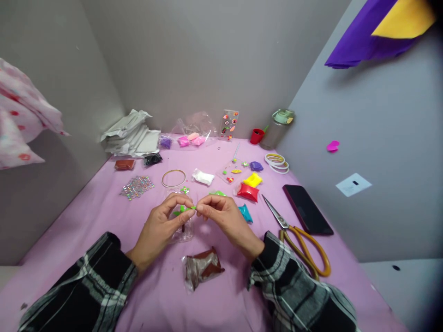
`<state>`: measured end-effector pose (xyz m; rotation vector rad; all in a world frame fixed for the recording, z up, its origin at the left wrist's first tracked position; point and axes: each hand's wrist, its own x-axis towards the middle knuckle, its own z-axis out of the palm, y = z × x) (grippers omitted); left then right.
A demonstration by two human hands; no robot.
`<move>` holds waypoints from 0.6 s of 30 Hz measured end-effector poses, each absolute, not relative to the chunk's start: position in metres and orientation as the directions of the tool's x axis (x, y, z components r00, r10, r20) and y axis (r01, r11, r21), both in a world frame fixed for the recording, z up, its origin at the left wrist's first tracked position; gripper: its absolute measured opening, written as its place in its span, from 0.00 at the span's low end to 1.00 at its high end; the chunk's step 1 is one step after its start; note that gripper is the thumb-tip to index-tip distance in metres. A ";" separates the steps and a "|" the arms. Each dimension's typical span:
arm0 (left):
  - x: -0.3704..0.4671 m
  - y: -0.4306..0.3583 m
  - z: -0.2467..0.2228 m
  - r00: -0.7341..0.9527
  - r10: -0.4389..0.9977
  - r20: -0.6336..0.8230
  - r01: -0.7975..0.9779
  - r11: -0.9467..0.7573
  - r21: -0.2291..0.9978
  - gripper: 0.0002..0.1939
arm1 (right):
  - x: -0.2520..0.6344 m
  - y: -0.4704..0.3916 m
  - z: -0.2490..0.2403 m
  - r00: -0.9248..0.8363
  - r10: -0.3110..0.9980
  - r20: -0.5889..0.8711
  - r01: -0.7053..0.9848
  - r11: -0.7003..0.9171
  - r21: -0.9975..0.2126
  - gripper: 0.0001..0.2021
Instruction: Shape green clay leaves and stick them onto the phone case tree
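Note:
My left hand [165, 222] and my right hand [226, 216] meet over the middle of the table, fingertips almost touching. A small bit of bright green clay [193, 208] is pinched between the thumb and finger of each. Under and behind my left hand lies a clear plastic case [187, 236], with a green and white flower decoration [185, 190] near its top and more green pieces partly hidden by my fingers. A green clay pack [218, 193] shows just behind my right hand. Nearer to me rests a brown clay packet [204, 269] in clear wrap.
Large scissors [301, 244] and a phone [307, 210] lie at the right. Red [248, 192], yellow [253, 180], teal [245, 213] and white [203, 177] clay packs surround a decorated clear case [224, 173]. A bottle [277, 130] stands at the back; rhinestones [137, 187] lie left.

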<state>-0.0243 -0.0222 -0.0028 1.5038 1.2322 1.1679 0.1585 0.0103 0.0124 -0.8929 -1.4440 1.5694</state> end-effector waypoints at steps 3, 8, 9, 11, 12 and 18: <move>-0.025 -0.022 -0.002 0.082 0.986 0.146 0.208 -0.160 0.965 0.06 | 0.159 0.011 0.012 -0.422 0.906 0.024 -0.096 -0.018 -0.995 0.06; -0.025 -0.022 0.000 0.082 0.986 0.146 0.225 -0.161 0.961 0.07 | 0.158 0.011 0.011 -0.413 0.910 0.033 -0.075 0.003 -0.997 0.07; -0.024 -0.022 0.001 0.082 0.986 0.145 0.223 -0.160 0.962 0.07 | 0.158 0.011 0.011 -0.415 0.909 0.035 -0.073 0.005 -0.997 0.07; -0.024 -0.022 0.001 0.084 0.986 0.144 0.215 -0.159 0.964 0.07 | 0.158 0.011 0.011 -0.423 0.905 0.041 -0.081 0.007 -0.997 0.07; -0.024 -0.022 0.000 0.084 0.986 0.144 0.212 -0.159 0.964 0.07 | 0.158 0.011 0.011 -0.423 0.905 0.045 -0.091 0.008 -0.996 0.07; -0.024 -0.023 0.000 0.093 0.985 0.145 0.217 -0.162 0.963 0.07 | 0.157 0.011 0.010 -0.421 0.906 0.052 -0.109 0.007 -0.994 0.08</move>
